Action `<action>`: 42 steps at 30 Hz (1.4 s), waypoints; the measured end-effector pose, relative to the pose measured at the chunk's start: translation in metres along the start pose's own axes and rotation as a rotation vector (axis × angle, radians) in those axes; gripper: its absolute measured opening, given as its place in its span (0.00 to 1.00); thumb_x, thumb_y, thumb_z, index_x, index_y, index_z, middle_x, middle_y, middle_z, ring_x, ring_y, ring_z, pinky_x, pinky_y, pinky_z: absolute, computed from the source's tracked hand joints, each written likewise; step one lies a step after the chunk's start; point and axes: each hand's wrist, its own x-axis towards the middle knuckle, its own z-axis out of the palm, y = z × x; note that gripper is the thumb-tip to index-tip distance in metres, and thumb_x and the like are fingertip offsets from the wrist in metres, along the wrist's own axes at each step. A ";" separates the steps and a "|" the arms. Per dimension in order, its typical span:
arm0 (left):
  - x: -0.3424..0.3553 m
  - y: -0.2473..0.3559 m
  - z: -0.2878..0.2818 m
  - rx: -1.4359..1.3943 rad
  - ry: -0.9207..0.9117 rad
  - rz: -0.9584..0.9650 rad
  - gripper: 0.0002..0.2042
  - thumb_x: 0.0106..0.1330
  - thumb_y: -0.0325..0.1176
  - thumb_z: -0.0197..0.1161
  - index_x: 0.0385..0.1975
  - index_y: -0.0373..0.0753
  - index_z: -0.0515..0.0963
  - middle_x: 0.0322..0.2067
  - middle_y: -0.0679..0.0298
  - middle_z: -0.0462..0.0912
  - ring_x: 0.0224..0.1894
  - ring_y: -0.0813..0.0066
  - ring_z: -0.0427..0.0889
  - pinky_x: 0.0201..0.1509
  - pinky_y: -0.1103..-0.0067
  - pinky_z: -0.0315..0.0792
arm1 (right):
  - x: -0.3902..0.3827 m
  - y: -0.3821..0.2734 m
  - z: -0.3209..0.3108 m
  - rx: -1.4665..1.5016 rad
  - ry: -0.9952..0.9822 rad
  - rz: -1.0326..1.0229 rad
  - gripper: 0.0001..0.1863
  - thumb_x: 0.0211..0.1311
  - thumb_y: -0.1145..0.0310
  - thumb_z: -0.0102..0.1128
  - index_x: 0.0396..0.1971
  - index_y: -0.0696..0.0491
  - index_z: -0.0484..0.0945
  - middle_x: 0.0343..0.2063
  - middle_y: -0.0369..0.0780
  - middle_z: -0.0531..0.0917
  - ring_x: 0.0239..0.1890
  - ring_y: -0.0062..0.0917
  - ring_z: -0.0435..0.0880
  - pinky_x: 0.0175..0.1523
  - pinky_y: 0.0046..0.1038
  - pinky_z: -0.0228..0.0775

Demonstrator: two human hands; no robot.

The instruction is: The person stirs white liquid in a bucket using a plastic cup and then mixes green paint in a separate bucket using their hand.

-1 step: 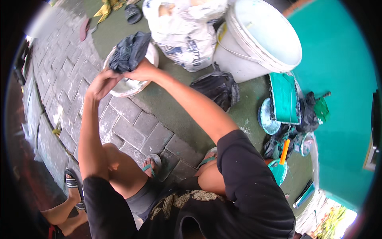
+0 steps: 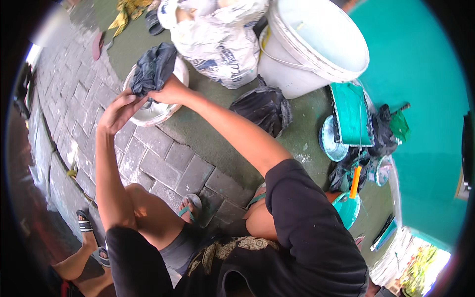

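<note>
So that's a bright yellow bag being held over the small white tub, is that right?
Not the colour: the head view shows that the bag is black. The rest is right: it is held over the small white tub.

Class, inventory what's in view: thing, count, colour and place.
Crumpled bag: 1, dark, at the hands
Tub: 1, white, beneath crumpled bag
Sack: 1, white, top centre
Large bucket: 1, white, right of sack
Floor bag: 1, black, below bucket
Tray: 1, teal, near wall
Bowl: 1, pale blue, beside tray
Handle: 1, orange, below tray
Basin: 1, teal, below handle
Wall bags: several, black, beside tray
Cloth: count unclear, yellow, top left
Loose sandal: 1, dark, beside cloth
Pavers: many, grey, underfoot
Wall: 1, teal, right
Another person's sandals: 2, dark, lower left
Left hand: 1, bare, at crumpled bag
Right hand: 1, bare, gripping crumpled bag
Feet: 2, green straps, lower centre
</note>
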 end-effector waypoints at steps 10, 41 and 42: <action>-0.001 -0.019 0.083 0.511 0.191 -0.461 0.39 0.66 0.51 0.62 0.68 0.32 0.56 0.59 0.55 0.72 0.58 0.65 0.76 0.60 0.73 0.74 | -0.106 -0.036 -0.017 0.094 -0.102 0.055 0.27 0.44 0.65 0.67 0.47 0.59 0.76 0.42 0.53 0.81 0.46 0.45 0.82 0.55 0.35 0.74; 0.085 -0.131 0.263 1.003 -0.011 -0.198 0.17 0.67 0.36 0.64 0.52 0.36 0.73 0.38 0.63 0.79 0.41 0.76 0.77 0.48 0.78 0.72 | -0.501 -0.032 -0.253 -0.842 -0.198 1.183 0.43 0.44 0.55 0.74 0.58 0.51 0.58 0.47 0.54 0.76 0.55 0.50 0.75 0.56 0.47 0.69; 0.086 -0.125 0.258 1.001 -0.010 -0.213 0.17 0.67 0.36 0.64 0.52 0.37 0.73 0.37 0.63 0.79 0.41 0.77 0.77 0.48 0.78 0.72 | -0.507 -0.040 -0.254 -0.829 -0.160 1.224 0.44 0.43 0.55 0.74 0.58 0.51 0.57 0.49 0.53 0.74 0.56 0.50 0.73 0.58 0.47 0.67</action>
